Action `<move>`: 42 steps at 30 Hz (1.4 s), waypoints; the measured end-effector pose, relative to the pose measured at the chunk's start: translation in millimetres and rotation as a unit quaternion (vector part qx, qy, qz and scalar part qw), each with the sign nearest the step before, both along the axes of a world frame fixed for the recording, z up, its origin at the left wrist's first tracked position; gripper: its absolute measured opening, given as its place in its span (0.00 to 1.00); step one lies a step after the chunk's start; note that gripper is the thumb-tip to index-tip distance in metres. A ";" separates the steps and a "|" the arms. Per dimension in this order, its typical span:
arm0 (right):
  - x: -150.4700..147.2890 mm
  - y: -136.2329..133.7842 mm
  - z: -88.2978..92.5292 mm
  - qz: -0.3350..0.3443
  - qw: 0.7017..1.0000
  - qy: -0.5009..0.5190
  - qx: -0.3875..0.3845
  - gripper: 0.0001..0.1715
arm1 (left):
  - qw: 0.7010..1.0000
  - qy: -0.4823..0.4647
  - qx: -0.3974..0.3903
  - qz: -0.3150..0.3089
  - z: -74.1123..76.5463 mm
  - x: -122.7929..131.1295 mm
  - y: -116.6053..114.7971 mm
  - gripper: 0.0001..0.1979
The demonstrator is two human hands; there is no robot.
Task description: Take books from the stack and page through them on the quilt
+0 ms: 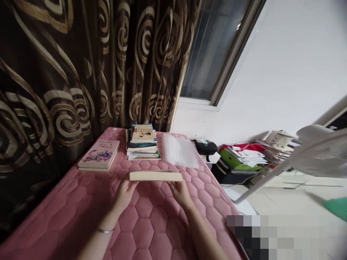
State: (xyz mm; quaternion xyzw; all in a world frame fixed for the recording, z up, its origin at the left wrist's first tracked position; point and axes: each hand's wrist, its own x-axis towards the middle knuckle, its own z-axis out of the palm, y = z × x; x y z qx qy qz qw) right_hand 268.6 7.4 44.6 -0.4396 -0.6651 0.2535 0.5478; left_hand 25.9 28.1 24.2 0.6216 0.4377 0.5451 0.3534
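Note:
A thick book (155, 176) is held level above the pink mattress, its cream page edges facing me. My left hand (127, 189) grips its left end, and my right hand (177, 189) grips the right end, with the fingers partly hidden beneath it. Beyond the book stands a stack of books (143, 148), with a cream-covered one on top. To the left lies a short pile of pink-covered books (100, 155) with cartoon figures on the cover. A sheaf of clear plastic sheets (179, 151) lies at the right of the stack.
The quilted pink mattress (151, 224) fills the foreground. A patterned curtain (116, 65) hangs along the left and back. Off the right edge are a black case (204, 147), piled papers and bags (241, 155), and a white fan (320, 150) on a slanted pole.

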 end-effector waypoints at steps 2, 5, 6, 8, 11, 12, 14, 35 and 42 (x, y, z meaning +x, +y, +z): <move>0.0 -1.3 1.8 0.002 1.000 -0.005 0.008 0.15 | 1.000 0.019 0.012 0.002 2.8 -2.4 -1.6 0.17; 0.2 -2.2 4.6 0.019 0.999 -0.014 0.026 0.15 | 0.999 0.033 0.032 -0.007 7.9 -3.4 -3.6 0.15; 0.5 -2.5 5.7 0.024 0.999 -0.019 0.034 0.15 | 0.998 0.035 0.043 -0.013 9.7 -3.2 -4.4 0.14; 1.3 -3.5 8.0 0.026 0.998 -0.028 0.047 0.15 | 0.997 0.037 0.055 -0.025 12.8 -2.5 -6.3 0.13; 2.3 -6.3 12.3 0.016 0.998 -0.033 0.049 0.15 | 0.999 0.024 0.042 -0.008 15.2 -1.1 -9.2 0.12; 2.3 -7.3 13.7 0.010 0.998 -0.034 0.047 0.15 | 0.999 0.014 0.032 0.004 15.3 -0.6 -10.1 0.13; 1.6 -8.7 15.8 0.004 0.999 -0.032 0.038 0.14 | 1.000 -0.008 0.015 0.020 14.8 0.4 -11.1 0.15; -9.9 4.2 2.2 0.056 0.992 0.005 -0.110 0.24 | 0.984 -0.095 -0.138 -0.054 -0.5 -5.1 8.6 0.25; -19.6 11.9 32.9 0.065 0.977 0.053 -0.197 0.30 | 0.974 -0.137 -0.179 -0.037 47.5 -8.0 -3.0 0.30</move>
